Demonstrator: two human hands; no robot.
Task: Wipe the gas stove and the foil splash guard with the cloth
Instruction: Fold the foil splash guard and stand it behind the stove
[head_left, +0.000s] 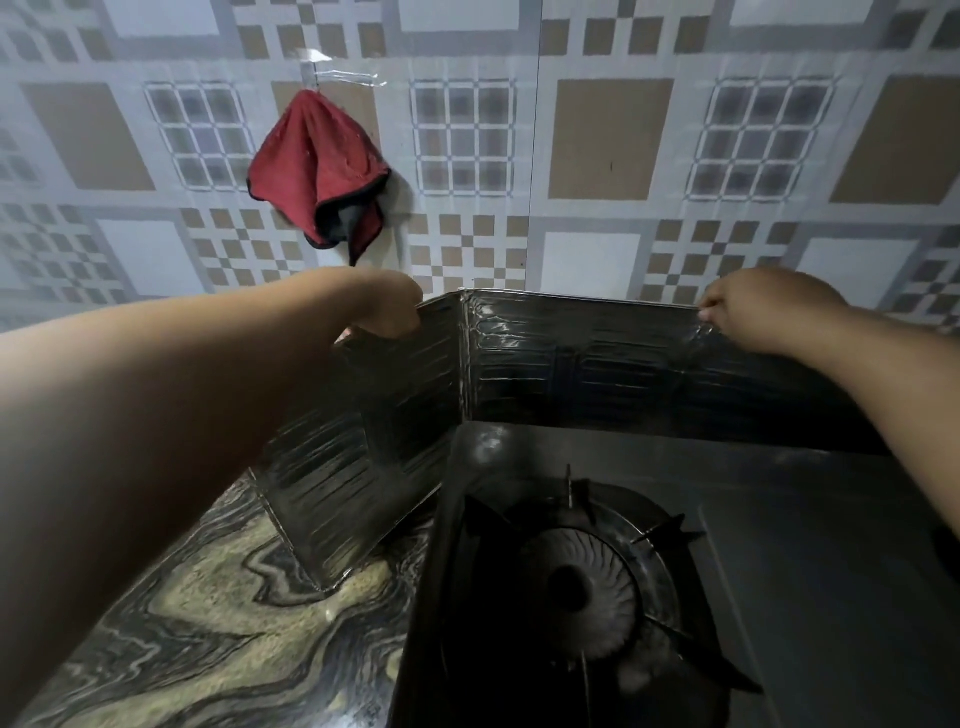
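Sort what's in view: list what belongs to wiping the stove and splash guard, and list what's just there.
Belongs to the job:
gas stove
foil splash guard, its top edge gripped by the left hand and the right hand
red cloth, hanging on the wall

Just there:
marbled countertop
tiled wall

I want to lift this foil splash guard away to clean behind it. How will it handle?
The foil splash guard is probably light and thin: each hand, left hand and right hand, holds its top edge. It will likely flex at the visible fold and swing. Its wrinkled surface suggests that it dents easily.
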